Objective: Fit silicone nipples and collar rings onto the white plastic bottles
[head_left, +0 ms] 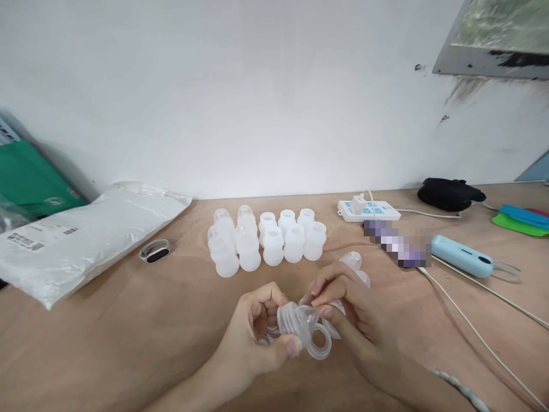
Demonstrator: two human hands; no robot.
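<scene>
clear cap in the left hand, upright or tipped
Tipped: the clear cap is on its side in the left hand, with its rounded end toward the right hand rather than up.

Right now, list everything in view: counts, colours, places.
open bottles: six, white, back middle
topped bottles: several, white, left of those
ribbed piece: one, clear, in left hand
ring: one, clear, by ribbed piece
loose pieces: several, clear, by right hand
parcel: one, white, left
package: one, green, far left
wristband: one, grey, by parcel
power strip: one, white, back right
plug: one, white, on strip
blurred item: one, purple, before strip
gadget: one, light blue, right
cables: several, white, right
case: one, black, back right
flat pieces: three, blue, green, red, far right
table: one, brown, underneath
wall: one, white, behind
window: one, grey-framed, top right
left hand: one, lower middle
right hand: one, beside it
</scene>
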